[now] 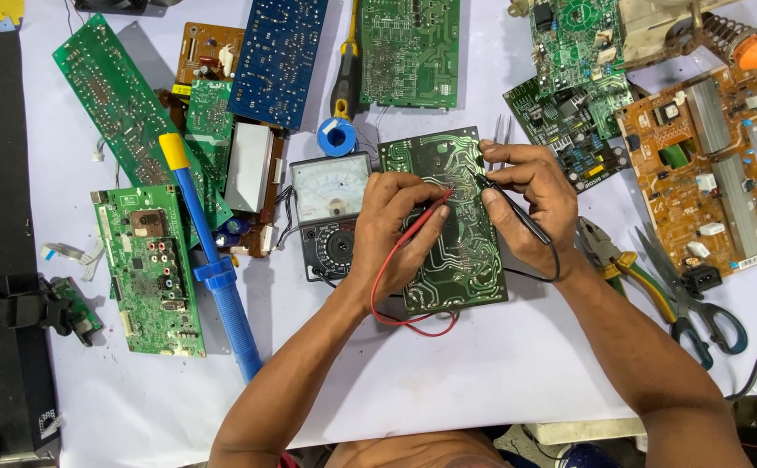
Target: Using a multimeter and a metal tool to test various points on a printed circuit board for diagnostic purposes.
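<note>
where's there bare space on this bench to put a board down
Bare white table lies in front of the dark green board, between the forearms, and at the near left below the blue desoldering pump. The far edge and both sides are crowded with boards, the meter, pliers and scissors.

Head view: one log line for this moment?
left hand: red probe | right hand: black probe | both tips on dark green circuit board
</note>
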